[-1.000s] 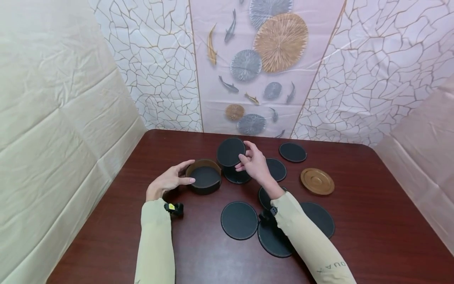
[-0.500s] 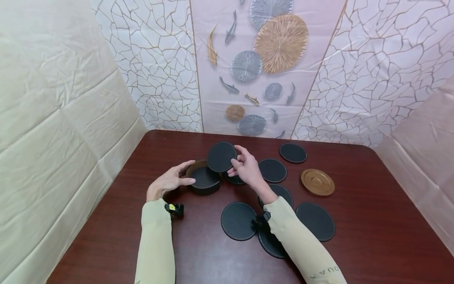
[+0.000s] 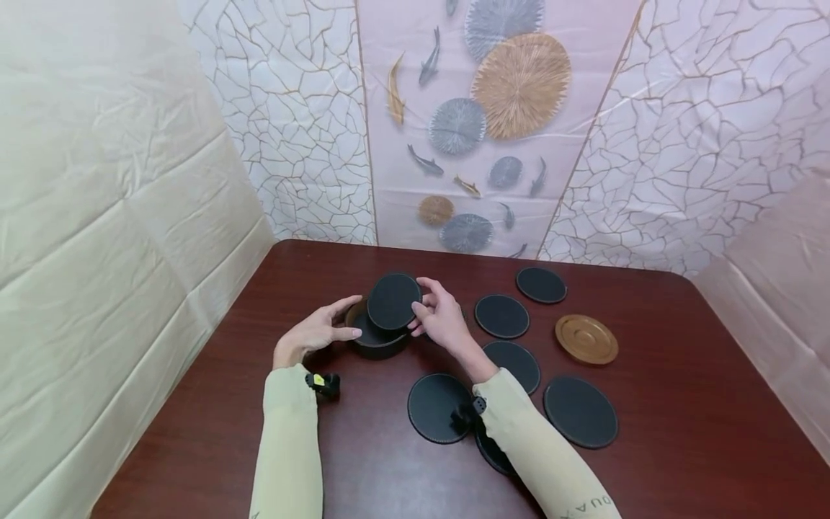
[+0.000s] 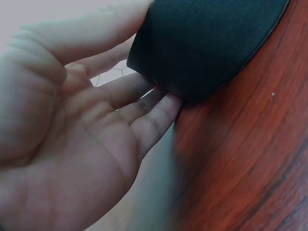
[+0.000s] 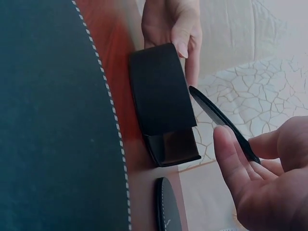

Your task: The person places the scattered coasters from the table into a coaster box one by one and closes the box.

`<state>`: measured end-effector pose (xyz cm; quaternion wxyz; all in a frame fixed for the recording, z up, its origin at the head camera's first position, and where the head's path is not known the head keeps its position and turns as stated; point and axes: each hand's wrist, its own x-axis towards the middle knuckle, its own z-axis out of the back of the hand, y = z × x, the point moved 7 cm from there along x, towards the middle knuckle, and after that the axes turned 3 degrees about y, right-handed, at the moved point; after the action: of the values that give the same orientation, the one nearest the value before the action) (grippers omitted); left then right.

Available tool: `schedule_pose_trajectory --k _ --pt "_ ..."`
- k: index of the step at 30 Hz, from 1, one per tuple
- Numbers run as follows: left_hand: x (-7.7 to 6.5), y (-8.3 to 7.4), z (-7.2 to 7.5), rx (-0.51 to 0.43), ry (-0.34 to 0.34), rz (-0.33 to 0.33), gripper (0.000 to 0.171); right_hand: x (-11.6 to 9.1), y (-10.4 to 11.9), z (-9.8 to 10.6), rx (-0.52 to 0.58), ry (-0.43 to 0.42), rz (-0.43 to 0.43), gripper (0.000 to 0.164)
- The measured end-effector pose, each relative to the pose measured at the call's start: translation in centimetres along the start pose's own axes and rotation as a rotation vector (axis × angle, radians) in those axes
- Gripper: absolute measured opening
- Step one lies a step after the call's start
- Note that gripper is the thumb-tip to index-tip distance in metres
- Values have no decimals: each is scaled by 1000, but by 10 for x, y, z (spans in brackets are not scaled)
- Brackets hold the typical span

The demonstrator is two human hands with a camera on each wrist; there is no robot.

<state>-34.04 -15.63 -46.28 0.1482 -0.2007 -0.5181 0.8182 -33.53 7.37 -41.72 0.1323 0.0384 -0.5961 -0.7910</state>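
My left hand [image 3: 318, 333] grips the side of a round, black coaster holder [image 3: 378, 351] with a brown inner wall. The left wrist view has its thumb on the top edge and fingers low on the wall [image 4: 207, 48]. A notch opens in the holder's side in the right wrist view. My right hand [image 3: 444, 321] pinches a black round coaster [image 3: 393, 301] by its right edge between thumb and fingers. Tilted, that coaster hangs over the holder's opening and hides much of it; in the right wrist view the coaster [image 5: 221, 113] slants just above the holder's rim.
Several black stitched coasters lie on the dark red table [image 3: 194, 447]: one [image 3: 541, 285] far right, one [image 3: 501, 316] nearer, one [image 3: 580, 412] at right, one [image 3: 439, 408] in front. My right forearm partly covers another. A brown round lid-like disc [image 3: 586, 339] lies at right.
My right hand has carried the coaster left and slightly toward me, from beside the holder to over its opening. The left hand stays on the holder.
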Motion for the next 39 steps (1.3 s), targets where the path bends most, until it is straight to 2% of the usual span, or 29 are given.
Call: schedule_pose_trajectory --k 6,14,25,37,39 --pt "-1 1 0 6 5 23 77 -3 -2 -5 -41 27 -8 50" --pt "0 0 1 1 10 8 78 -2 -2 -10 -96 53 -11 51" --pt "0 -1 -1 -5 13 15 78 -1 -8 -18 -118 63 -20 49" --pt "0 -3 -1 13 1 4 76 -3 -13 -29 -220 164 -37 53" --pt "-4 -11 -2 5 10 8 76 -3 -13 -29 -240 199 -44 54"
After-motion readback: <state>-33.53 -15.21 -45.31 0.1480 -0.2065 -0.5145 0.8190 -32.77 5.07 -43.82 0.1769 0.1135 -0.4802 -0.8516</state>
